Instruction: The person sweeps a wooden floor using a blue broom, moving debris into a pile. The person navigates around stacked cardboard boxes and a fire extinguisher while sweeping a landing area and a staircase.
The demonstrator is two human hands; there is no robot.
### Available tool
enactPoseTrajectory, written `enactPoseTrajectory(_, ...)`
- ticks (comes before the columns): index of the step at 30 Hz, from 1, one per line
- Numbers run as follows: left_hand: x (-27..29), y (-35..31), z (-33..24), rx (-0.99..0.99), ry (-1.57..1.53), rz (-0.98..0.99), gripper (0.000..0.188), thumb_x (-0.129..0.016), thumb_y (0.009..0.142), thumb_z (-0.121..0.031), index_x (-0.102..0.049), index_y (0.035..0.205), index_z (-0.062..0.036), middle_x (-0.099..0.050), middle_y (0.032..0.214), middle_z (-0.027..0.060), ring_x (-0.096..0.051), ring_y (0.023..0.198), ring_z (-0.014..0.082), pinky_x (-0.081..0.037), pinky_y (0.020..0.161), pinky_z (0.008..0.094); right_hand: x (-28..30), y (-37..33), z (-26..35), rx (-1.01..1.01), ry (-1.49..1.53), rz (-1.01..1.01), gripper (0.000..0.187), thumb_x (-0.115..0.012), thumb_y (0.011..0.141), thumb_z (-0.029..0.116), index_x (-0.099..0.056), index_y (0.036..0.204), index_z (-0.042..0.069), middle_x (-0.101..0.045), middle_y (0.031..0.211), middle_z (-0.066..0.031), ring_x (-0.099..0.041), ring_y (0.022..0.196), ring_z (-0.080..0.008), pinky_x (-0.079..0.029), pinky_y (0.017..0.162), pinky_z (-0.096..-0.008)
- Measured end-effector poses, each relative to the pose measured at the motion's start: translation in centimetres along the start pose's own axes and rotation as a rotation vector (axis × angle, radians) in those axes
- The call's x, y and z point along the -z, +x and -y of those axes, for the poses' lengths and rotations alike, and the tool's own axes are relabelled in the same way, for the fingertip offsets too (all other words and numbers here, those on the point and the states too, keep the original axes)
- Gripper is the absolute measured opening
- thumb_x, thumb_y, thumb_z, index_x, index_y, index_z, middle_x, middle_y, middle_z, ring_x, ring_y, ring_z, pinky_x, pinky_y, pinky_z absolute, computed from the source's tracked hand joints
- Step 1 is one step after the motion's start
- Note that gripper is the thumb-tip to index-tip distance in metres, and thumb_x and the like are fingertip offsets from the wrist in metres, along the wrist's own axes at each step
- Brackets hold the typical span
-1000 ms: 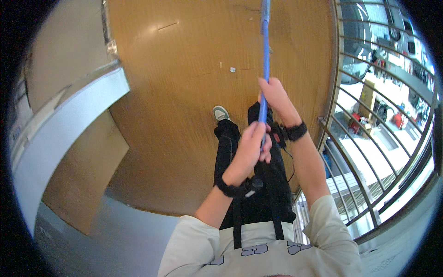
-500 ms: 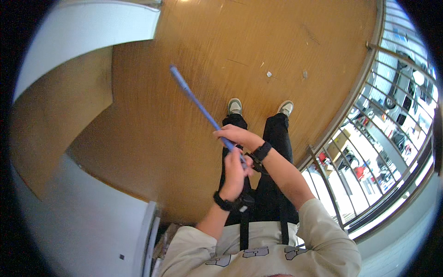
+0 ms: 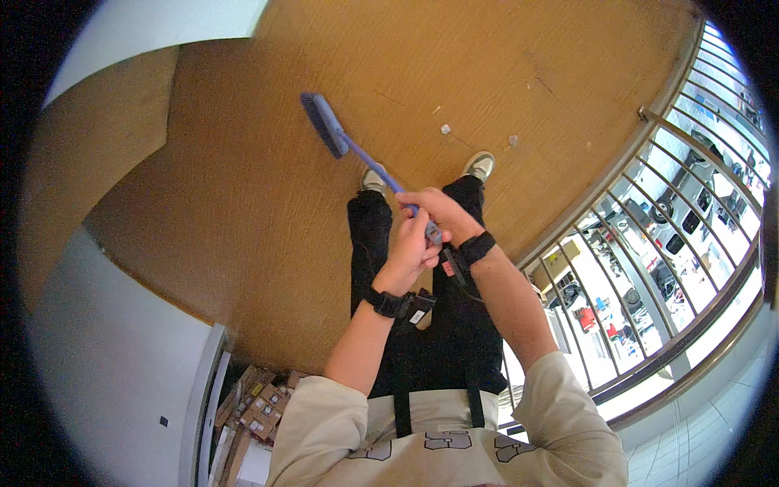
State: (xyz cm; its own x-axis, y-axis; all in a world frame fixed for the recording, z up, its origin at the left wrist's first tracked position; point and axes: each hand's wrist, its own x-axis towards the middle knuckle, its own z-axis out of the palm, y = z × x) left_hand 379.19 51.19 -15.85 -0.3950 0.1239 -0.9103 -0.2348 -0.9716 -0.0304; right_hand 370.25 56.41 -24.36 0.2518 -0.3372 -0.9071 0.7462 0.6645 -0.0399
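Note:
A blue broom (image 3: 371,165) slants from my hands out to the far left, its wide head (image 3: 329,122) over the brown floor with dark bristles along the left side. Whether the bristles touch the floor I cannot tell. My left hand (image 3: 410,250) is closed round the handle near its grey end. Farther along, my right hand (image 3: 438,213) grips the handle just past the left. Both wrists carry black straps with small devices.
Small pale scraps (image 3: 445,129) lie on the floor (image 3: 487,73) beyond my shoes (image 3: 480,165). A metal railing (image 3: 621,219) curves along the right, with a lower area visible through it. Cardboard boxes (image 3: 264,406) are piled at the lower left, beside a white panel (image 3: 122,325).
The broom head has turned, so its broad side and bristles now show. Both hands sit slightly higher in the view. My stance and the view have shifted, and the boxes show more fully.

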Motion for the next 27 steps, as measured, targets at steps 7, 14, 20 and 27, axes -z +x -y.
enactPoseTrajectory(7, -15.6, 6.0, 5.6, 0.017, 0.108, 0.147, 0.036, -0.036, 0.099, -0.044, -0.047, 0.086, -0.0126, -0.05, 0.066, -0.0017, -0.031, 0.041, 0.0033, -0.024, 0.034, 0.0192, 14.7, -10.5, 5.0, 0.083, 0.114, -0.112, 0.024, -0.063, 0.086, 0.026, -0.057, 0.08, 0.003, -0.054, 0.064, 0.0006, -0.049, 0.052, -0.008, -0.039, 0.046, -0.0235)
enactPoseTrajectory(14, -24.8, 9.4, 10.2, 0.07, 0.34, 0.126, 0.029, -0.037, 0.099, -0.042, -0.042, 0.095, -0.0137, -0.05, 0.063, -0.0003, -0.036, 0.039, 0.0072, -0.026, 0.033, 0.0211, 22.8, -18.2, 6.2, 0.243, 0.234, -0.128, 0.025, -0.058, 0.09, 0.028, -0.052, 0.082, 0.006, -0.052, 0.064, 0.0021, -0.046, 0.052, -0.0067, -0.038, 0.047, -0.022)
enactPoseTrajectory(20, -27.6, 7.2, 12.4, 0.068, 0.683, 0.111, 0.027, -0.037, 0.099, -0.034, -0.04, 0.1, -0.0073, -0.049, 0.065, 0.0043, -0.048, 0.043, 0.0115, -0.034, 0.03, 0.0261, 24.3, -22.6, 3.6, 0.406, 0.492, -0.037, 0.026, -0.052, 0.094, 0.031, -0.047, 0.087, 0.006, -0.045, 0.063, 0.0024, -0.046, 0.062, -0.0089, -0.041, 0.057, -0.0232)
enactPoseTrajectory(27, -23.9, 3.7, 11.2, 0.321, 1.311, 0.278, 0.024, -0.046, 0.096, -0.023, -0.043, 0.095, 0.0013, -0.05, 0.066, 0.0068, -0.054, 0.05, 0.0154, -0.043, 0.045, 0.0291, 17.8, -23.8, -3.5, 0.403, 0.997, -0.366, 0.025, -0.048, 0.097, 0.031, -0.048, 0.088, 0.007, -0.048, 0.063, -0.0005, -0.051, 0.064, -0.0139, -0.044, 0.058, -0.026)
